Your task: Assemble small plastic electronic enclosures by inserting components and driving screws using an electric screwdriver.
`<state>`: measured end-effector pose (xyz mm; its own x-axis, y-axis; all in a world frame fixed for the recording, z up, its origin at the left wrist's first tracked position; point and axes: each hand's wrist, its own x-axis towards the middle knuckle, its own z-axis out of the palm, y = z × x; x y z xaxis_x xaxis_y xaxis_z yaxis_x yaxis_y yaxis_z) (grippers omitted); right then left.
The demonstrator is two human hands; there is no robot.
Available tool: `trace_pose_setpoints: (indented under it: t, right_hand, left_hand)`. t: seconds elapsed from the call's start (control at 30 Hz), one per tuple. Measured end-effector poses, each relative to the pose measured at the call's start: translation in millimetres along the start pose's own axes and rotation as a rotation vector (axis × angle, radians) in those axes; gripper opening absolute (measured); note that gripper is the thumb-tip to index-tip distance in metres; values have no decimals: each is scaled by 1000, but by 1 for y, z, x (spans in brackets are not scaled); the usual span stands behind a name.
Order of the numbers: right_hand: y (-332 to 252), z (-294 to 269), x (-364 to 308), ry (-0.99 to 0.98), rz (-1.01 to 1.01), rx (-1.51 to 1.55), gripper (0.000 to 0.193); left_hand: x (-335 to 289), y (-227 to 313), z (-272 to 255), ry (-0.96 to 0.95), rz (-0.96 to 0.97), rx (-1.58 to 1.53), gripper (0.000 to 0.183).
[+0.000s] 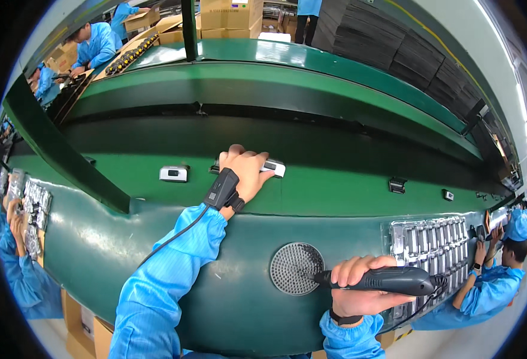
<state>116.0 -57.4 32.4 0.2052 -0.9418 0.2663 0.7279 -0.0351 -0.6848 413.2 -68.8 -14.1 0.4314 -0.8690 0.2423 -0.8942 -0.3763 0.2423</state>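
Note:
My left hand (pixel 244 170) reaches out over the green conveyor belt (pixel 329 197), its fingers closed over a small silver-and-black device (pixel 276 168). One end of the device shows by my fingertips; the rest lies under the hand. A cabled black box is strapped to that wrist. Low on the right, my right hand (pixel 362 287) is wrapped around a black electric screwdriver (pixel 398 280), held nearly level. The screwdriver's tip points left, at the right part of a round grey dish (pixel 290 272) with a dimpled surface. Whether the tip touches the dish I cannot tell.
Another silver device (pixel 173 173) sits left on the belt, and a dark part (pixel 397 185) farther right. A clear tray (pixel 400 239) of metal parts lies on the green bench (pixel 239 299). Co-workers in blue sit at both sides. A green post (pixel 66 155) rises at left.

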Motion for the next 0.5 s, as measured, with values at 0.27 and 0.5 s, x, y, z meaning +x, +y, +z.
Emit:
trace_pose_setpoints:
  t: [0.27,0.5]
  right_hand:
    - [7,4,-9,-106,14,-102,92]
    - [-20,2,-25,-255,182,28,86]
  left_hand:
    - [-64,19,-43,162,268,-589,36]
    - [-220,32,-101,-76,535,-254,43]
